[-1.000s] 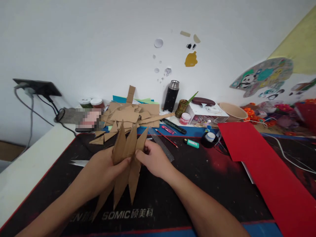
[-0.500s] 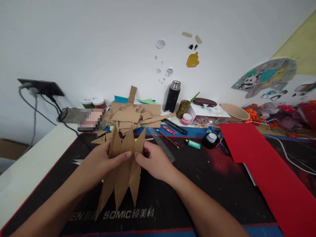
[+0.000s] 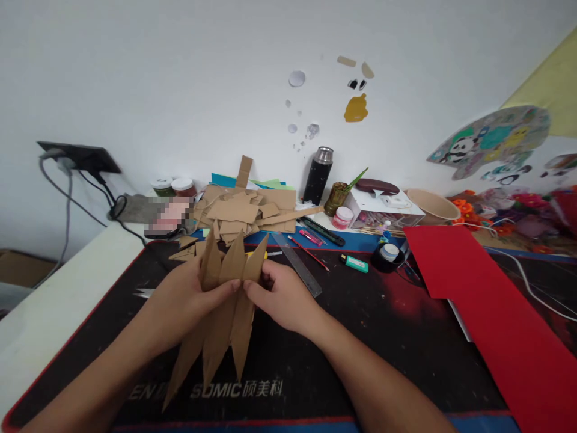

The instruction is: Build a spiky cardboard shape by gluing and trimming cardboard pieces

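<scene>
A brown cardboard piece with several pointed ends at top and bottom is held up over the black desk mat. My left hand grips its left side, with the thumb lying across the front and the fingers hidden behind. On the right edge, my right hand pinches the cardboard between thumb and fingers. The two thumb tips are close together near the middle. Part of a yellow tool shows behind the cardboard.
Cardboard scraps lie heaped at the back. A ruler, red pencil, green utility knife and teal lighter lie right of the hands. Red sheets cover the right side; a black thermos stands by the wall.
The lower points of the cardboard have swung slightly left and tilted. Both hands keep their hold, and the whole view has shifted slightly.
</scene>
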The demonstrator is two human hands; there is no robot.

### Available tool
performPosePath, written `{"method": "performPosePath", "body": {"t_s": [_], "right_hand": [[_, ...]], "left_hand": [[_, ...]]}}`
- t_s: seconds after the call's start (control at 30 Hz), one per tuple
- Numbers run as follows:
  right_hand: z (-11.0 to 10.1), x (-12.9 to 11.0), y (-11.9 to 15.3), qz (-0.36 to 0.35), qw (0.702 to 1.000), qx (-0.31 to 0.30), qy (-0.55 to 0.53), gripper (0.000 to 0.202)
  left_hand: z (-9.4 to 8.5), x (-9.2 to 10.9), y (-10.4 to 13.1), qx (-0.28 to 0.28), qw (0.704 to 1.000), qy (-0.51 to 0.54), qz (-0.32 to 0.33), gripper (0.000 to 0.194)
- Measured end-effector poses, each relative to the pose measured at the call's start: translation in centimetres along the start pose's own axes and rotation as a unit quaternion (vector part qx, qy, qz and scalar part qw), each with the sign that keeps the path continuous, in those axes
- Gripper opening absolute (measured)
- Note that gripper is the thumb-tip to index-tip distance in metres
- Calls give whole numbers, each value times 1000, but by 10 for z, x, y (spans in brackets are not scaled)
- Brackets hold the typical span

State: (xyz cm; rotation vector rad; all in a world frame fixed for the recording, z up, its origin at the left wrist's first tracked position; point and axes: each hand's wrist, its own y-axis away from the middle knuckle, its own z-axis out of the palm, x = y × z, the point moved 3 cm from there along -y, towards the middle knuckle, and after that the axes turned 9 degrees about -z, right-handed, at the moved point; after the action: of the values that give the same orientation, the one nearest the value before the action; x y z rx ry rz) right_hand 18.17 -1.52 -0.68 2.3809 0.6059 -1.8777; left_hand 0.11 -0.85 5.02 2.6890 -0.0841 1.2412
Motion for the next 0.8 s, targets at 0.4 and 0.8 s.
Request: {"method": "performPosePath", "body": {"t_s": [0.4,0.8], "right_hand": [[0,1,-1,5,1000,-6,-10,17],[3,5,0,18,999,-19,-46,16]], "left_hand": [[0,-1,-2,-9,1000,-8,20,40],[-2,-4,-2,-8,1000,-3,18,43]]}}
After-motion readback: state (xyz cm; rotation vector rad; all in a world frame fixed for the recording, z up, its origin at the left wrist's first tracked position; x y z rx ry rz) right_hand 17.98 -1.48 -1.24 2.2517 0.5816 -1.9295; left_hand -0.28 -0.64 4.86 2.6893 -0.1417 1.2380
